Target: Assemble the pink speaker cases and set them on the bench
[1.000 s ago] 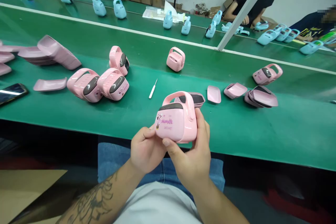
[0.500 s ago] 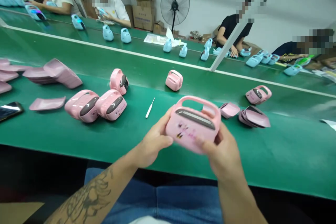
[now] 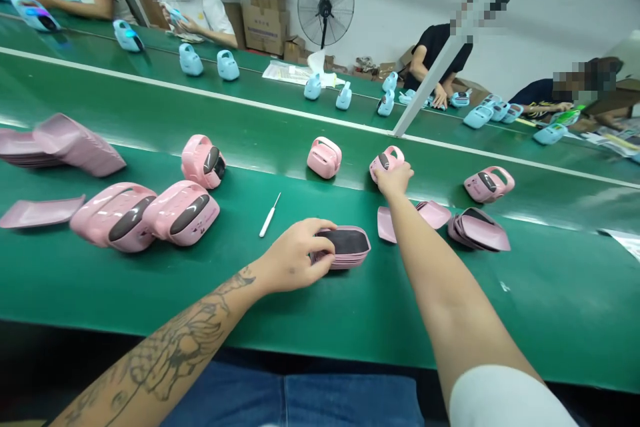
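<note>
Head view, with everything placed from the pick (image 3: 270, 215), a thin white-handled tool lying on the green worktop (image 3: 450, 320).

Just right of the pick, the left hand (image 3: 293, 257), tattooed forearm behind it, with fingers (image 3: 320, 239) curled over the end of a stack (image 3: 349, 247) of pink shells with dark panels. Grip down on the stack, though whether clamped or only resting is impossible to tell. Farther right of the pick and beyond the stack, the right hand (image 3: 395, 180) at the end of a long reach, grip closed round the lower part of a small pink case (image 3: 385, 161).

Left of the pick, a large pink case (image 3: 114, 217) touching another (image 3: 183, 212), with a third (image 3: 203, 161) behind them. Beyond the pick, a lone pink case (image 3: 324, 157) upright on its base. Well right of the pick, a pink case (image 3: 489, 184) and a loose shell (image 3: 434, 214) beside a second stack (image 3: 477, 230). Far beyond the pick, a second green belt with pale blue cases (image 3: 227, 65), a co-worker's hands (image 3: 185, 23), a fan (image 3: 325, 3) and cartons (image 3: 265, 13).
</note>
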A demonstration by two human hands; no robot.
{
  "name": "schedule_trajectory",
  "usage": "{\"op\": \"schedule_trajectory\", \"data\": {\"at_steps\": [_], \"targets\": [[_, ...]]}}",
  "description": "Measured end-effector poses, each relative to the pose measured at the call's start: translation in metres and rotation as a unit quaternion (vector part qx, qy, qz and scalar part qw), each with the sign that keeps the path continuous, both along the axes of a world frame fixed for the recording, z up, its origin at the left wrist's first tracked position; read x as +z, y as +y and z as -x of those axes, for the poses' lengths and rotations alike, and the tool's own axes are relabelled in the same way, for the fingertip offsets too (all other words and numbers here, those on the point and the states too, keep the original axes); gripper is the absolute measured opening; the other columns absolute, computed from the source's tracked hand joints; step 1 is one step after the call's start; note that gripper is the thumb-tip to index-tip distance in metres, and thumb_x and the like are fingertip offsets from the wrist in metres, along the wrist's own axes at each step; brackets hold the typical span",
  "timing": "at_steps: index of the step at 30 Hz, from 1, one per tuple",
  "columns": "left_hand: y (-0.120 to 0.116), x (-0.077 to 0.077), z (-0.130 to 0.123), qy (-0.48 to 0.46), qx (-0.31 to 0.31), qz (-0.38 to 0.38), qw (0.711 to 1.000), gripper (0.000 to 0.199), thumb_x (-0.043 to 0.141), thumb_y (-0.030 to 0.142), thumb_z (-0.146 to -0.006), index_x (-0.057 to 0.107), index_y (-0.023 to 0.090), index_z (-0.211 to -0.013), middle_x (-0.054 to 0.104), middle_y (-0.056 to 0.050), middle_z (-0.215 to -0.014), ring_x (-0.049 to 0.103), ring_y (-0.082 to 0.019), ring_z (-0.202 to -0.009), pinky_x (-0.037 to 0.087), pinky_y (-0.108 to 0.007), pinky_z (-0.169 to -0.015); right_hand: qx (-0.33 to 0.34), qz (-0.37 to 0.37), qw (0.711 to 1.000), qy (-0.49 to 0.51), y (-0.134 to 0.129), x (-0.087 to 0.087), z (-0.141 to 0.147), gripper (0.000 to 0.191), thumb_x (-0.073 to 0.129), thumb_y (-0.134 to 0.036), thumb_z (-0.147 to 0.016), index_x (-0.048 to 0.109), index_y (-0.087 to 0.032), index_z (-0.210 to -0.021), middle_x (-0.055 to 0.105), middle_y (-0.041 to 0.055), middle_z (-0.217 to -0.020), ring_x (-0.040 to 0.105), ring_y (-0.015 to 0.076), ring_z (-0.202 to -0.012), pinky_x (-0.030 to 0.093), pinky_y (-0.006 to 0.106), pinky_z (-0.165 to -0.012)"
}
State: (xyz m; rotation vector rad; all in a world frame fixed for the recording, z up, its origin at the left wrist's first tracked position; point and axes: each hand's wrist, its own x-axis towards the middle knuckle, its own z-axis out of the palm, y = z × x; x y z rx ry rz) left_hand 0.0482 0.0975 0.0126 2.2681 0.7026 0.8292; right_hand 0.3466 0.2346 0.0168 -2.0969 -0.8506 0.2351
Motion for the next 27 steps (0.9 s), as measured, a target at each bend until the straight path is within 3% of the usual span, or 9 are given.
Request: {"op": "schedule_trajectory", "data": {"at_steps": [5, 6, 8, 10, 12, 15, 19, 24, 27], "targets": [[-0.003, -0.003, -0.005, -0.029, 0.039, 0.037, 0.998, 0.012, 0.067, 0.022, -0.091, 0.079, 0.022, -0.089, 0.074, -0.017, -0.138, 0.072, -0.035, -0.129, 0.058, -0.051, -0.112, 0.047, 0.011, 0.997, -0.057, -0.038, 0.019, 0.007, 0.054, 0.073, -0.036, -0.100, 0.058, -0.015, -0.147, 0.053, 0.0199, -0.161, 0.056, 0.0324, -0.143, 0.046, 0.051, -0.119], [-0.002, -0.004, -0.004, -0.035, 0.052, 0.038, 0.997, 0.011, 0.068, 0.024, -0.092, 0.079, 0.021, -0.092, 0.073, -0.018, -0.140, 0.072, -0.036, -0.130, 0.057, -0.052, -0.113, 0.080, 0.014, 0.995, -0.063, -0.055, 0.024, 0.009, 0.045, 0.068, -0.038, -0.102, 0.062, -0.015, -0.141, 0.059, 0.0193, -0.154, 0.058, 0.0303, -0.138, 0.047, 0.047, -0.116], [0.001, -0.006, -0.001, -0.040, 0.071, 0.034, 0.996, 0.013, 0.068, 0.025, -0.093, 0.078, 0.021, -0.101, 0.073, -0.018, -0.141, 0.071, -0.036, -0.131, 0.056, -0.055, -0.115, 0.170, 0.046, 0.983, -0.050, -0.092, 0.030, 0.014, 0.037, 0.060, -0.051, -0.103, 0.074, -0.017, -0.108, 0.076, 0.0128, -0.116, 0.069, 0.0262, -0.107, 0.053, 0.041, -0.098], [0.003, -0.010, 0.001, -0.046, 0.070, 0.027, 0.996, 0.016, 0.067, 0.024, -0.093, 0.076, 0.020, -0.106, 0.074, -0.017, -0.139, 0.073, -0.034, -0.129, 0.058, -0.053, -0.114, 0.268, 0.099, 0.958, -0.016, -0.126, 0.032, 0.022, 0.043, 0.069, -0.061, -0.093, 0.073, -0.020, -0.080, 0.075, 0.0059, -0.083, 0.067, 0.0223, -0.079, 0.052, 0.036, -0.077], [0.004, -0.015, 0.001, -0.059, 0.058, 0.020, 0.996, 0.015, 0.066, 0.021, -0.093, 0.075, 0.019, -0.106, 0.077, -0.015, -0.132, 0.075, -0.030, -0.123, 0.060, -0.049, -0.110, 0.336, 0.133, 0.932, 0.011, -0.147, 0.031, 0.030, 0.038, 0.075, -0.056, -0.087, 0.071, -0.021, -0.071, 0.073, 0.0021, -0.073, 0.065, 0.0191, -0.070, 0.049, 0.031, -0.067], [0.003, -0.025, -0.001, -0.082, 0.062, 0.006, 0.995, 0.016, 0.066, 0.021, -0.095, 0.073, 0.018, -0.109, 0.078, -0.015, -0.128, 0.076, -0.028, -0.122, 0.061, -0.047, -0.110, 0.368, 0.150, 0.917, 0.034, -0.156, 0.027, 0.040, 0.019, 0.075, -0.040, -0.082, 0.074, -0.022, -0.078, 0.076, 0.0005, -0.075, 0.066, 0.0174, -0.069, 0.047, 0.028, -0.063], [0.000, -0.034, -0.001, -0.107, 0.070, -0.015, 0.992, 0.022, 0.068, 0.022, -0.095, 0.071, 0.017, -0.117, 0.075, -0.018, -0.136, 0.073, -0.029, -0.128, 0.059, -0.049, -0.113, 0.361, 0.158, 0.918, 0.050, -0.149, 0.022, 0.046, 0.013, 0.077, -0.033, -0.076, 0.076, -0.021, -0.081, 0.075, 0.0009, -0.070, 0.064, 0.0179, -0.063, 0.044, 0.029, -0.057], [-0.003, -0.040, 0.001, -0.126, 0.071, -0.025, 0.989, 0.031, 0.070, 0.025, -0.095, 0.069, 0.017, -0.125, 0.073, -0.020, -0.141, 0.070, -0.032, -0.134, 0.058, -0.052, -0.116, 0.347, 0.091, 0.931, 0.072, -0.151, 0.030, 0.050, 0.008, 0.073, -0.024, -0.075, 0.070, -0.022, -0.067, 0.073, -0.0016, -0.070, 0.062, 0.0159, -0.067, 0.044, 0.027, -0.062], [-0.003, -0.038, 0.002, -0.126, 0.077, -0.018, 0.989, 0.054, 0.075, 0.030, -0.093, 0.061, 0.015, -0.143, 0.069, -0.021, -0.148, 0.068, -0.034, -0.138, 0.057, -0.054, -0.119, 0.323, 0.041, 0.939, 0.116, -0.153, 0.041, 0.049, 0.008, 0.076, -0.023, -0.073, 0.070, -0.022, -0.067, 0.069, -0.0032, -0.066, 0.059, 0.0134, -0.062, 0.042, 0.026, -0.058]]}}
